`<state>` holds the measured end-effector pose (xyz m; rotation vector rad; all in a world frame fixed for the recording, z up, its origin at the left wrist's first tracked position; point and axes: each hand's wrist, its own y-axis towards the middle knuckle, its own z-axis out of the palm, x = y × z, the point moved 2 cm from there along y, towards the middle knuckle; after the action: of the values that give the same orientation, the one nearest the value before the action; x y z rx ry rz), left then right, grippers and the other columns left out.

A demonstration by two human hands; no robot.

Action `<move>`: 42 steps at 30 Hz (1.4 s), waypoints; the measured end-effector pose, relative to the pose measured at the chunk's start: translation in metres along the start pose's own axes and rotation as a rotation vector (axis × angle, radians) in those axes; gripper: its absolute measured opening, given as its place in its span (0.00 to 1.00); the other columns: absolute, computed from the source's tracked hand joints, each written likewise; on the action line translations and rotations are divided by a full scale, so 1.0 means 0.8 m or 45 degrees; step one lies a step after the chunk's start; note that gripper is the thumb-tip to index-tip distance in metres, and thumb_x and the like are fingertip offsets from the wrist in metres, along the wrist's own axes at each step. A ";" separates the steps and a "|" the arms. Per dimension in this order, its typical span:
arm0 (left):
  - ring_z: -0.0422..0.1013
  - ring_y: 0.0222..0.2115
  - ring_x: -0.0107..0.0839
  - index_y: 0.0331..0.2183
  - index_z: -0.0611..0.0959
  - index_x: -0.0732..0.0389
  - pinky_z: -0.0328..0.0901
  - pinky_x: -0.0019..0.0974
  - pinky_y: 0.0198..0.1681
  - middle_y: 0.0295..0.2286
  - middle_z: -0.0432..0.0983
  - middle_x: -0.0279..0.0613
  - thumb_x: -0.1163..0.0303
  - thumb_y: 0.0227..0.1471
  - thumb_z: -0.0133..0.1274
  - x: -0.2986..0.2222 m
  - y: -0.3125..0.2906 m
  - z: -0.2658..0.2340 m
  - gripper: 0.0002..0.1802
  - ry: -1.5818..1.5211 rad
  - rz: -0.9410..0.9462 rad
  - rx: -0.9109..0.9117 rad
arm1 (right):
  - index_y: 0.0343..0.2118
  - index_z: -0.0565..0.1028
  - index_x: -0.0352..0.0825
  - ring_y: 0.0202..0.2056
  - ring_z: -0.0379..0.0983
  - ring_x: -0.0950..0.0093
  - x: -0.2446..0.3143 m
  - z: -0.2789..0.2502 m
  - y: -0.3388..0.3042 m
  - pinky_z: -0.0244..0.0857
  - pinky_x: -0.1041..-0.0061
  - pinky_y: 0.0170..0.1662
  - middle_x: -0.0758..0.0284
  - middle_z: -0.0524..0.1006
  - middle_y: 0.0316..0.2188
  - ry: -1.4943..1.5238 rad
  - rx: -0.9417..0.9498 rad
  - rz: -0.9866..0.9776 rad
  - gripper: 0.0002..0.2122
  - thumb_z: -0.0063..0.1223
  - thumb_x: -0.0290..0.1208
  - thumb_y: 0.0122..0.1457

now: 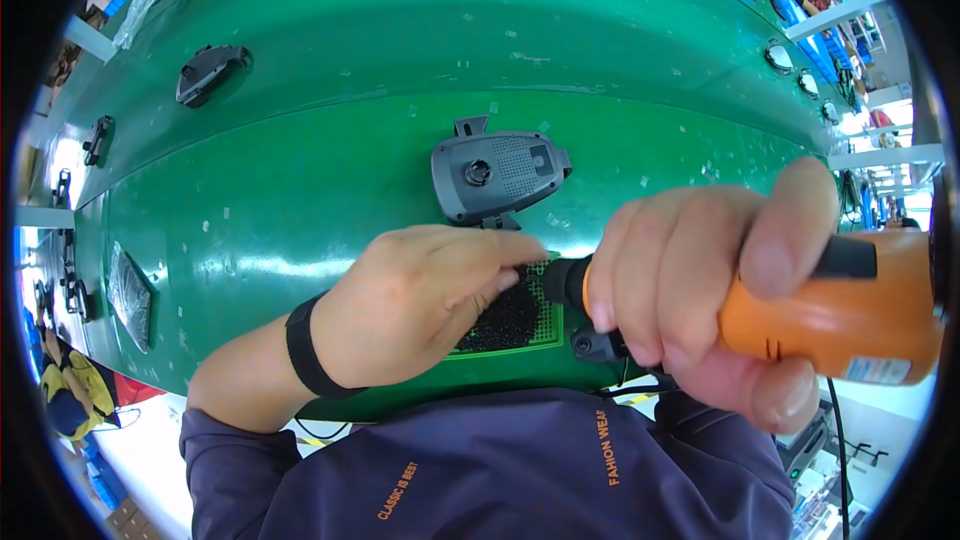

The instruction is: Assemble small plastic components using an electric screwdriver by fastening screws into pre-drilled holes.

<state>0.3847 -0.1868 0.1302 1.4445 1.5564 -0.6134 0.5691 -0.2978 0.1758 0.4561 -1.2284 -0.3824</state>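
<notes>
My right hand (690, 275) is wrapped round an orange electric screwdriver (850, 315), whose black nose points left. Beside that nose, my left hand (405, 290) reaches over a green tray (525, 348) with its fingers drawn together; whatever is between the fingertips is hidden. Small black screws (500, 325) lie heaped in the tray, and a perforated grid shows along its right side. Just beyond the hands rests a grey plastic housing (505, 175) with a round black knob-like part, a patch of small holes and side tabs.
A second grey housing (208, 73) lies at the far left of the green table (330, 150). A clear plastic bag (128, 298) and several small black parts (96, 140) are along the left edge. Round pale items (778, 58) stand at the far right. A black cable (838, 450) hangs at right.
</notes>
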 end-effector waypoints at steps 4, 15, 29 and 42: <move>0.75 0.25 0.44 0.54 0.78 0.61 0.68 0.43 0.29 0.25 0.77 0.45 0.84 0.51 0.52 -0.001 0.001 -0.008 0.27 0.474 -0.104 -0.075 | 0.49 0.63 0.40 0.20 0.69 0.75 -0.004 -0.011 0.004 0.69 0.71 0.30 0.71 0.72 0.21 -0.185 -0.130 0.000 0.22 0.58 0.48 0.62; 0.71 0.20 0.42 0.59 0.76 0.56 0.66 0.44 0.26 0.20 0.71 0.41 0.78 0.49 0.53 0.008 0.005 0.004 0.33 0.893 -0.313 0.124 | 0.46 0.70 0.36 0.20 0.70 0.73 -0.027 -0.038 0.007 0.70 0.65 0.30 0.67 0.73 0.20 -0.176 -0.526 -0.038 0.23 0.66 0.42 0.54; 0.72 0.18 0.37 0.57 0.78 0.58 0.65 0.42 0.21 0.17 0.70 0.38 0.76 0.46 0.53 0.010 0.007 0.006 0.33 0.889 -0.238 0.061 | 0.46 0.66 0.31 0.19 0.68 0.76 -0.038 -0.030 0.012 0.69 0.73 0.28 0.66 0.72 0.19 -0.219 -0.575 -0.055 0.24 0.64 0.42 0.56; 0.70 0.19 0.41 0.57 0.79 0.57 0.66 0.45 0.24 0.18 0.70 0.40 0.79 0.45 0.52 0.009 0.007 0.005 0.33 0.826 -0.260 0.065 | 0.39 0.65 0.37 0.20 0.66 0.75 -0.035 -0.030 0.013 0.67 0.72 0.30 0.69 0.69 0.19 -0.348 -0.425 0.040 0.19 0.55 0.47 0.60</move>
<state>0.3921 -0.1852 0.1233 1.6286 2.2229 -0.3059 0.5839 -0.2718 0.1525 0.0988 -1.4015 -0.6262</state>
